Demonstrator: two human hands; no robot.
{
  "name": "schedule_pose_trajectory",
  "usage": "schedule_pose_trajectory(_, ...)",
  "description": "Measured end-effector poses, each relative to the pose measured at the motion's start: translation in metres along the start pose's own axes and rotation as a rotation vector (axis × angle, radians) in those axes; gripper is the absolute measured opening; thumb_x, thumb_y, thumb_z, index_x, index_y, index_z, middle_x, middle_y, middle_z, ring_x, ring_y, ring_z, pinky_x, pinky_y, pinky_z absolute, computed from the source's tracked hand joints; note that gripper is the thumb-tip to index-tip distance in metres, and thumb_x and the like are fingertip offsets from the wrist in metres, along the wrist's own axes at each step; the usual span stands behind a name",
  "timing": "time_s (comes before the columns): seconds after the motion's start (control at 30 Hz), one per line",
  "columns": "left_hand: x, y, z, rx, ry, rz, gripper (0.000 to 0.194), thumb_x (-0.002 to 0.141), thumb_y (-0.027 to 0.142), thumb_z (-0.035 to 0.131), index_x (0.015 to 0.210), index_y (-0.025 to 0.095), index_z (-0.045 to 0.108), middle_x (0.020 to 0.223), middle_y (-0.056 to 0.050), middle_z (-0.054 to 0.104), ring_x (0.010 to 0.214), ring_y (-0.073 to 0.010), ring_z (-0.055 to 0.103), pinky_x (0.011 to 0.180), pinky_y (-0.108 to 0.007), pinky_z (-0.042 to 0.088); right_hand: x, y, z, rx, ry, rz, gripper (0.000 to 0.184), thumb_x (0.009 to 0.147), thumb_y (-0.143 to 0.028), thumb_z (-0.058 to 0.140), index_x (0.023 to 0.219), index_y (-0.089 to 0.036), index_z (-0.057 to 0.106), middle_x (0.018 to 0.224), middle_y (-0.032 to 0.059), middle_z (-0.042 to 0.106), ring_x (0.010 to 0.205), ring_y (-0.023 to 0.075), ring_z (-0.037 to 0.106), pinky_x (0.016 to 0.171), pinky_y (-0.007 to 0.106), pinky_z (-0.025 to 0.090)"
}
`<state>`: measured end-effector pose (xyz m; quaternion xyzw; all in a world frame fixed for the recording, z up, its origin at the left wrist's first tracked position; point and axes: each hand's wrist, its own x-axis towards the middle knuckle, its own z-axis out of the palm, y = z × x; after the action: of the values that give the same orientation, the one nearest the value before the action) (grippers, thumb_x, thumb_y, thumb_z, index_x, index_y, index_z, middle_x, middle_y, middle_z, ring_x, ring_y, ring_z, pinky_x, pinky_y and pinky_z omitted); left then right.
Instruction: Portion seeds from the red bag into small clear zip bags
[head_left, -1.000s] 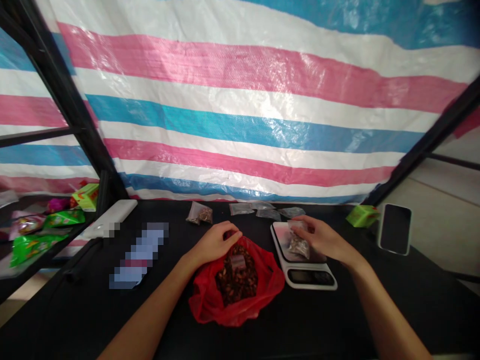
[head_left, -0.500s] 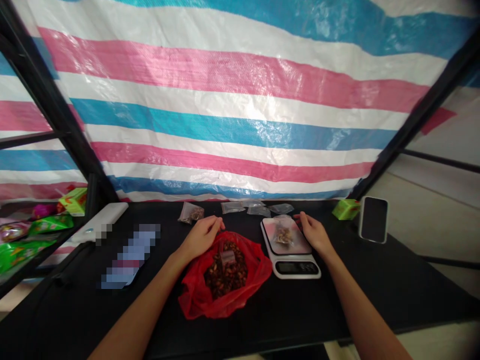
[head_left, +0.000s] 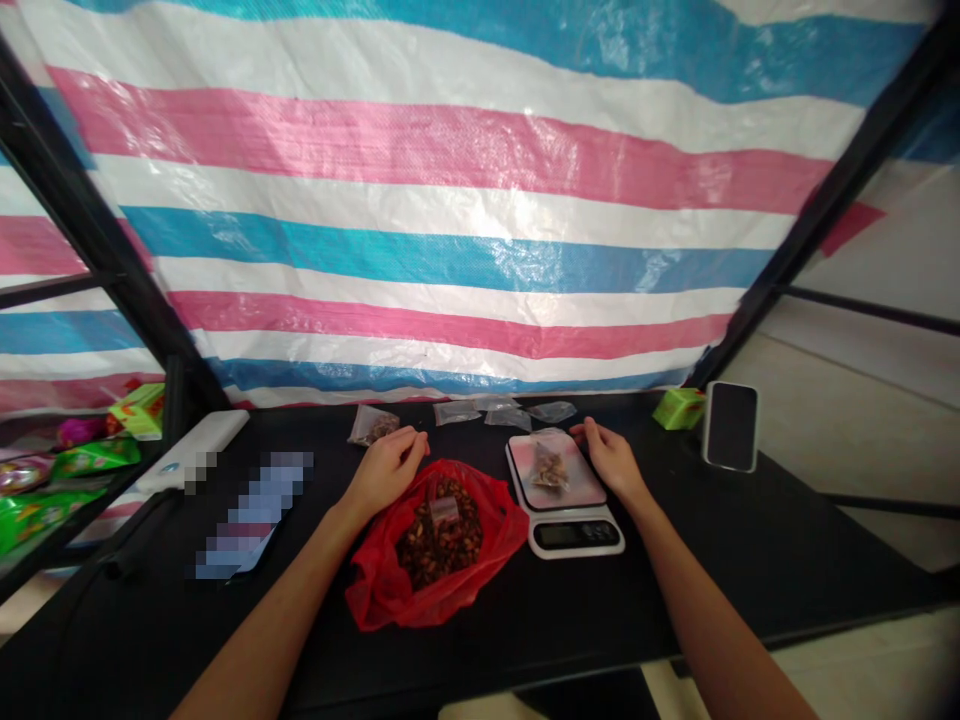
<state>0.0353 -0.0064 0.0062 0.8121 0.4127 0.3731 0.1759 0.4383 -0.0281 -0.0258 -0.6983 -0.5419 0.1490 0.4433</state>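
My left hand [head_left: 388, 466] rests in a loose curl on the far left side of a red plastic bag [head_left: 375, 585], fingers together and nothing visible in them. Small brown pieces [head_left: 431, 550], perhaps dried seeds or nuts, fill the open bag, and a small clear zip bag [head_left: 444, 511] lies on top of them. To its right stands a white kitchen scale [head_left: 575, 535] with a small filled zip bag [head_left: 550, 468] on its plate. Beside the scale's right edge lies my right hand [head_left: 611, 460], thumb and fingers slightly apart, holding nothing visible.
Behind lie a filled zip bag [head_left: 373, 426] and several flat clear bags [head_left: 456, 411]. At the right a phone [head_left: 731, 426] stands by a green box [head_left: 679, 408]. A blurred-screen phone [head_left: 251, 520] and a white device [head_left: 196, 448] lie left. A striped tarp [head_left: 450, 230] hangs behind.
The view has shifted slightly, so the things on the table appear a little further left. Both hands stay about where they were beside the red bag and the scale.
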Motion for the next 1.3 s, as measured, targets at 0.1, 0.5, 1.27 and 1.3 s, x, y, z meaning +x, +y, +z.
schedule_pose_trajectory(0.1,0.0,0.0,0.0,0.022,0.003,-0.008,0.046,0.106,0.042,0.036,0.077,0.021,0.064,0.078,-0.004,0.065,0.077,-0.0197,0.063,0.075,-0.032,0.045,-0.002,-0.006,0.0,0.019,0.015,-0.046,0.07,0.096,-0.071,0.035,0.095,-0.016,0.078,0.086,0.0119,0.077,0.083,0.0281,0.072,0.08,0.038,0.054)
schedule_pose_trajectory(0.5,0.0,-0.002,0.001,0.025,0.042,0.016,0.04,0.104,0.035,0.042,0.076,0.02,0.066,0.078,-0.004,0.065,0.076,-0.0184,0.062,0.074,-0.031,0.044,-0.021,-0.048,-0.009,-0.105,-0.081,-0.18,0.046,0.099,-0.059,0.046,0.114,-0.023,0.072,0.091,0.0052,0.078,0.081,0.0247,0.072,0.074,0.032,0.051)
schedule_pose_trajectory(1.27,0.003,0.013,0.02,-0.427,0.24,-0.115,0.041,0.097,0.038,0.06,0.136,0.025,0.056,0.133,-0.008,0.063,0.107,-0.0192,0.062,0.086,-0.03,0.051,-0.048,-0.178,0.071,0.241,-0.215,-0.55,0.013,0.096,-0.033,0.062,0.095,-0.023,0.07,0.089,0.0027,0.071,0.073,0.0175,0.062,0.069,0.029,0.049)
schedule_pose_trajectory(1.3,0.004,0.011,0.02,-0.448,0.243,-0.123,0.04,0.098,0.038,0.059,0.135,0.025,0.056,0.135,-0.008,0.062,0.111,-0.0202,0.062,0.09,-0.031,0.051,-0.051,-0.186,0.081,0.233,-0.248,-0.592,0.009,0.095,-0.029,0.063,0.096,-0.024,0.07,0.092,0.0029,0.072,0.076,0.0179,0.063,0.072,0.03,0.051)
